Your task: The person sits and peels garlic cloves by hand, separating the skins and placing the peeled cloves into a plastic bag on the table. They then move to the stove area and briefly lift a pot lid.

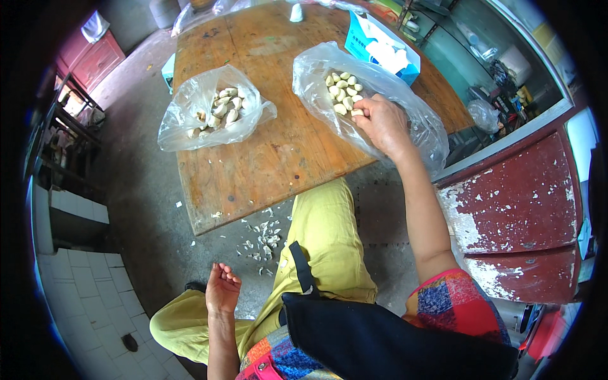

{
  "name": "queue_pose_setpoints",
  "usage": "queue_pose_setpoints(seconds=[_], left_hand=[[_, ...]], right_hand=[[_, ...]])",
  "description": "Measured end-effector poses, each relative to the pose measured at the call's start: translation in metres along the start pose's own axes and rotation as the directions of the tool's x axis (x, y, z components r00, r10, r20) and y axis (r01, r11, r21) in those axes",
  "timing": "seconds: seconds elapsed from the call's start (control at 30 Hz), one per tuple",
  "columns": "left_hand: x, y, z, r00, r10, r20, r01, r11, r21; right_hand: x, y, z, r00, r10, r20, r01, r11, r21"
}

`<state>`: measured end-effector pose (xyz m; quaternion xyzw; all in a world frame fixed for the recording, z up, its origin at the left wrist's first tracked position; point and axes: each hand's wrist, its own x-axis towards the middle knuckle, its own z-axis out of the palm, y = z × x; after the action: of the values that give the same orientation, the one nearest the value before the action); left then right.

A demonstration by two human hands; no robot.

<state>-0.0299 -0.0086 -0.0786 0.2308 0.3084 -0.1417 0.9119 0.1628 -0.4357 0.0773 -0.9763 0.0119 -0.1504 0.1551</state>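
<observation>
My right hand (385,124) pinches a peeled garlic clove (357,112) between thumb and fingertips. It hovers at the near side of a clear plastic bag (313,66), spread on the table's right, where several pale peeled cloves (341,91) lie. To the left, a second clear plastic bag (183,102) stands with its mouth open around unpeeled garlic cloves (223,110). My left hand (223,289) is away from the table, palm up with curled fingers, above the floor near my left knee. I see nothing in it, though its curled fingers could hide something small.
The wooden table (237,180) has a cut-looking near corner over the floor. A blue-and-white cardboard box (358,35) stands behind the right bag, and a white cone-shaped object (296,13) at the far edge. Garlic skins (263,240) litter the floor. A worn red cabinet (513,199) flanks my right.
</observation>
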Motion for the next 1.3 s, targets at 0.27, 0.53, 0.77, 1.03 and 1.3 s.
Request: queue_pose_setpoints(seconds=[0.27, 0.53, 0.77, 1.03, 1.3], left_hand=[[-0.002, -0.002, 0.005, 1.0, 0.001, -0.002, -0.001, 1.0, 0.03], [0.0, -0.007, -0.001, 1.0, -0.024, -0.004, 0.024, 0.999, 0.035], [-0.003, -0.007, 0.0, 1.0, -0.017, -0.02, 0.018, 0.999, 0.033], [0.001, -0.012, 0.001, 0.999, -0.032, -0.039, 0.034, 0.999, 0.035], [0.001, -0.013, 0.004, 0.997, -0.027, -0.068, 0.029, 0.999, 0.022]], right_hand=[[0.004, -0.01, 0.0, 0.99, 0.085, -0.115, -0.074, 0.993, 0.092], [0.021, -0.023, 0.021, 0.993, -0.07, -0.099, 0.081, 0.99, 0.114], [0.016, -0.026, 0.025, 0.981, -0.093, -0.171, 0.135, 0.957, 0.256], [0.011, -0.01, 0.03, 0.972, -0.06, -0.228, 0.144, 0.916, 0.374], [0.01, -0.014, 0.023, 0.94, -0.094, -0.329, 0.148, 0.979, 0.143]])
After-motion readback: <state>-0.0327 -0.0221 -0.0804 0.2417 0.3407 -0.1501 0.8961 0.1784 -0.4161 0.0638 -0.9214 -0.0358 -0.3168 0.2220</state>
